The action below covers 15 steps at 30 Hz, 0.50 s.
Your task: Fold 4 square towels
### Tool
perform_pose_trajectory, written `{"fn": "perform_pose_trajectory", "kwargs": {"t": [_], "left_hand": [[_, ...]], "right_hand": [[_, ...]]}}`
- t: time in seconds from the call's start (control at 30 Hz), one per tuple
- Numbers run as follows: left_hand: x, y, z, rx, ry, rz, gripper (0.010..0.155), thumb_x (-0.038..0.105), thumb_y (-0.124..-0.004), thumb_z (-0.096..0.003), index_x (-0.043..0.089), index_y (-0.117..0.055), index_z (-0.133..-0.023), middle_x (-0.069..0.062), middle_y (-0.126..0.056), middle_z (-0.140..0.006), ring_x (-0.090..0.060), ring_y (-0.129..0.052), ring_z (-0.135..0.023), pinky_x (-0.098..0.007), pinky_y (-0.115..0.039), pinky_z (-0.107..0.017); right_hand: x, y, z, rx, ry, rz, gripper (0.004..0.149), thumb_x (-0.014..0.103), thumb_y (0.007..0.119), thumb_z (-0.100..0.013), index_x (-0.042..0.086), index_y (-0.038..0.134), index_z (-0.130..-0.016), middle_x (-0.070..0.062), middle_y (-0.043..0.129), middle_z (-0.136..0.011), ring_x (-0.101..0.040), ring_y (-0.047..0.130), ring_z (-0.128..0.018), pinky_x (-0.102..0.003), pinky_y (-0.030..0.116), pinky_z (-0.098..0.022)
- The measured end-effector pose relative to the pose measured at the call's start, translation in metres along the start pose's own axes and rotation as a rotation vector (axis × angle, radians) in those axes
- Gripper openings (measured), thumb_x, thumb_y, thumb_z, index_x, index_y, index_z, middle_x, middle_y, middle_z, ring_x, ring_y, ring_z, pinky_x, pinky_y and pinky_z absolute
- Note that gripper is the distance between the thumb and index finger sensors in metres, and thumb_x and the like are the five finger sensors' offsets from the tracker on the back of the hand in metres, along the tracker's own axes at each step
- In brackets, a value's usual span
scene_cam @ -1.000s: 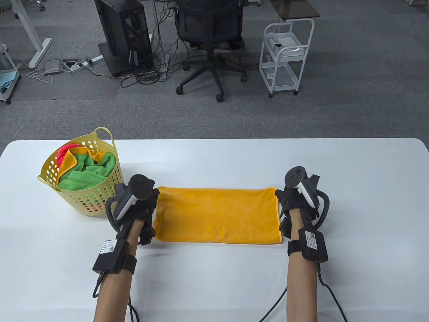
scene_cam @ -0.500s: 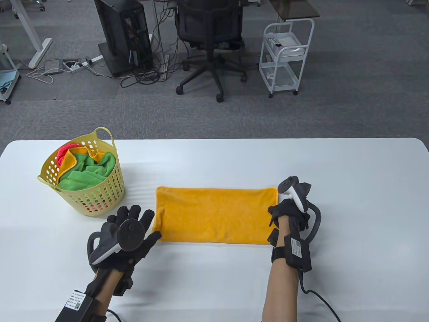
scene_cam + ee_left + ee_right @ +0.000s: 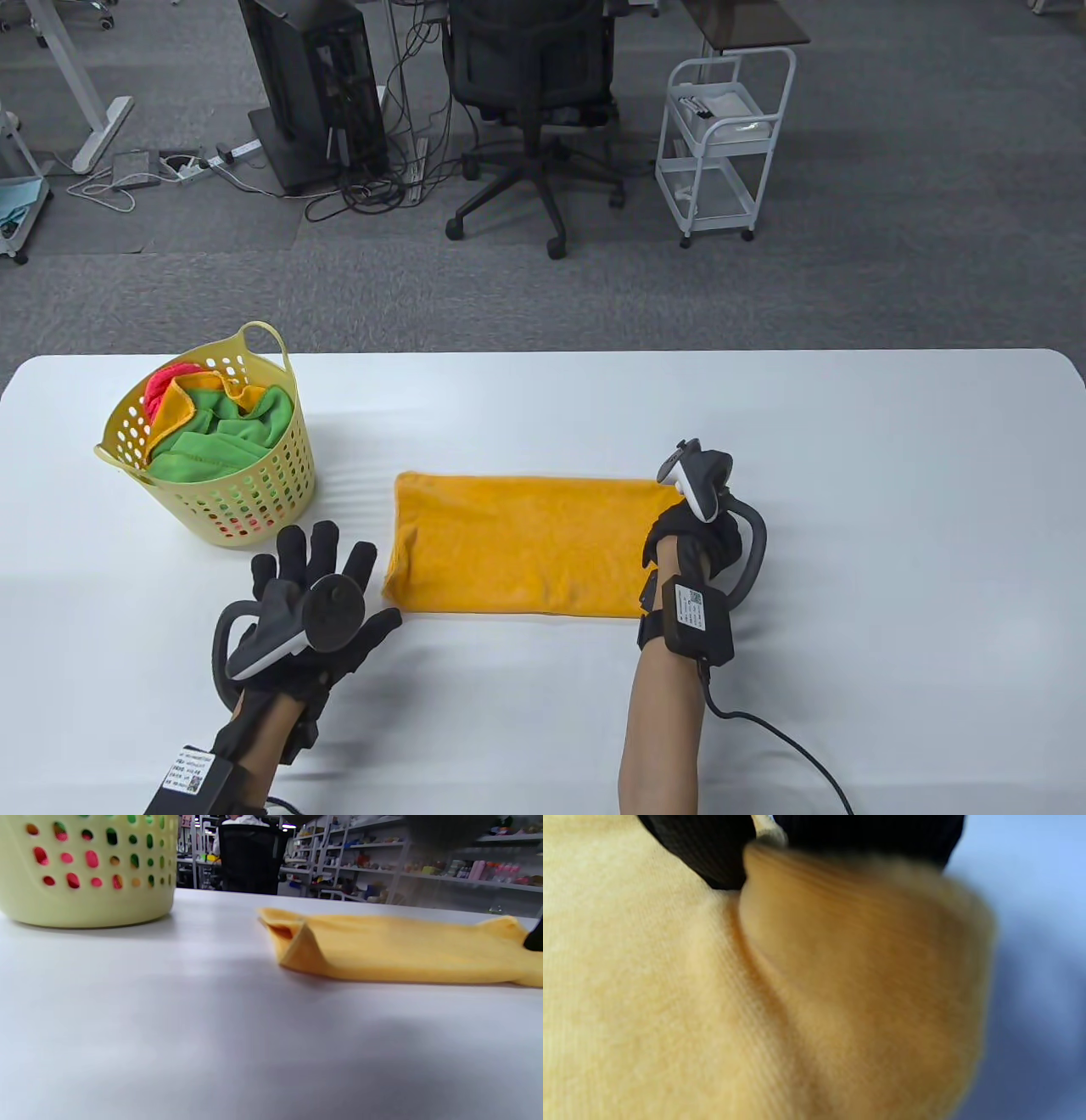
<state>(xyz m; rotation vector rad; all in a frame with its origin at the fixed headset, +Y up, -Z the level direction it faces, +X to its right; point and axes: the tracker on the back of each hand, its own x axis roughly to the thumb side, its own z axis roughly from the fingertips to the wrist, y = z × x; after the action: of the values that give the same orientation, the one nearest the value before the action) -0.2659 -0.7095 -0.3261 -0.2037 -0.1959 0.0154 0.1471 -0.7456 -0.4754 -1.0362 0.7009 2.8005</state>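
Note:
An orange towel [image 3: 517, 543], folded in half into a long rectangle, lies on the white table [image 3: 891, 509]. My right hand [image 3: 691, 531] grips its right end and has lifted that edge off the table; the right wrist view shows the towel [image 3: 840, 984] bunched up under black gloved fingers [image 3: 704, 853]. My left hand [image 3: 327, 569] lies flat with spread fingers just left of the towel's near left corner and holds nothing. In the left wrist view the towel [image 3: 394, 946] lies flat, its left end slightly open.
A yellow perforated basket [image 3: 216, 501] at the table's left holds green, orange and red towels [image 3: 221, 433]. It also shows in the left wrist view as the basket [image 3: 85, 870]. Beyond the table stand an office chair [image 3: 534, 93] and a white cart [image 3: 721, 136].
My left hand let go of the towel's left end and drew back toward me, fingers spread. My right hand took hold of the right end and moved left with it.

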Motion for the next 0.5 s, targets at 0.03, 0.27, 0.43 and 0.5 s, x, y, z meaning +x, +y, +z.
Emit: {"fn": "perform_pose_trajectory", "kwargs": {"t": [0.03, 0.27, 0.43, 0.5], "left_hand": [[0.000, 0.001, 0.001, 0.005, -0.004, 0.001, 0.085, 0.070, -0.055, -0.0561, 0.024, -0.029, -0.122, -0.026, -0.009, -0.124, -0.060, -0.001, -0.106, -0.073, -0.010, -0.072], [-0.002, 0.002, 0.004, 0.036, -0.016, 0.025, 0.084, 0.070, -0.055, -0.0560, 0.023, -0.031, -0.122, -0.026, -0.012, -0.124, -0.060, -0.004, -0.106, -0.073, -0.011, -0.073], [-0.002, 0.002, 0.004, 0.034, -0.021, 0.026, 0.084, 0.070, -0.055, -0.0559, 0.023, -0.031, -0.122, -0.026, -0.013, -0.125, -0.060, -0.005, -0.107, -0.073, -0.012, -0.073], [-0.002, 0.001, 0.004, 0.026, -0.026, 0.022, 0.085, 0.070, -0.055, -0.0557, 0.023, -0.031, -0.122, -0.026, -0.012, -0.124, -0.060, -0.004, -0.106, -0.073, -0.011, -0.072]], "right_hand": [[0.000, 0.000, 0.002, -0.008, 0.000, 0.000, 0.065, 0.036, 0.087, -0.060, -0.007, 0.062, -0.102, -0.020, 0.086, -0.088, -0.010, 0.102, -0.039, -0.028, 0.087, -0.028], [-0.002, -0.002, 0.007, -0.062, -0.069, -0.040, 0.047, 0.030, 0.091, -0.058, 0.003, 0.077, -0.093, -0.014, 0.093, -0.075, -0.011, 0.102, -0.035, -0.029, 0.086, -0.027], [-0.010, -0.005, 0.011, -0.059, -0.153, -0.133, 0.044, 0.030, 0.092, -0.057, 0.008, 0.079, -0.093, -0.014, 0.094, -0.075, -0.008, 0.101, -0.031, -0.027, 0.086, -0.023], [-0.013, -0.011, 0.015, -0.051, -0.199, -0.213, 0.045, 0.029, 0.092, -0.057, 0.007, 0.078, -0.093, -0.015, 0.094, -0.075, -0.008, 0.101, -0.030, -0.027, 0.086, -0.023]]}}
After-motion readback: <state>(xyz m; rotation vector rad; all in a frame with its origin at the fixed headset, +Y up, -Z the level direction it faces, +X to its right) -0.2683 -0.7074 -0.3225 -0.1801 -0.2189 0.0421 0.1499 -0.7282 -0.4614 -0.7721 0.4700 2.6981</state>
